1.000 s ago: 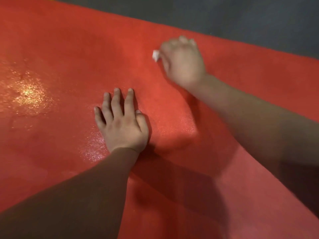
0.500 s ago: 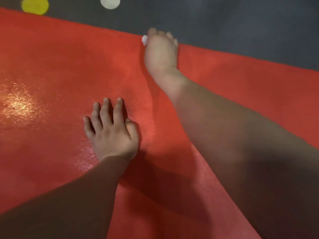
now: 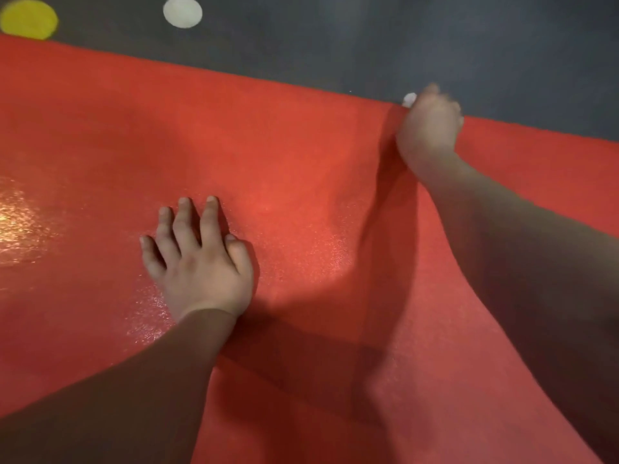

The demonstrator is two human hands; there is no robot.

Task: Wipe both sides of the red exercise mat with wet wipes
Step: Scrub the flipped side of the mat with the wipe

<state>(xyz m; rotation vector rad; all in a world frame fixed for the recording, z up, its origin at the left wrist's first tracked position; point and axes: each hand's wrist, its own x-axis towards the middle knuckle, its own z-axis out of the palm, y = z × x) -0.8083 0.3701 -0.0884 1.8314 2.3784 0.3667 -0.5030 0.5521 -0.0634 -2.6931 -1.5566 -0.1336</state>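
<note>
The red exercise mat [image 3: 268, 155] lies flat and fills most of the view, with a wet shine at the left. My left hand [image 3: 197, 262] presses flat on it near the middle, fingers spread. My right hand [image 3: 428, 128] is at the mat's far edge, fingers curled round a white wet wipe [image 3: 409, 99]; only a small corner of the wipe sticks out at the hand's left side. That hand is blurred.
Dark grey floor [image 3: 402, 45] runs beyond the mat's far edge. A yellow dot [image 3: 28, 18] and a white dot [image 3: 182, 11] mark the floor at the top left.
My right hand has slid with the wipe from the mat's middle out to the far edge and then to the right along it. My left hand has stayed pressed in place.
</note>
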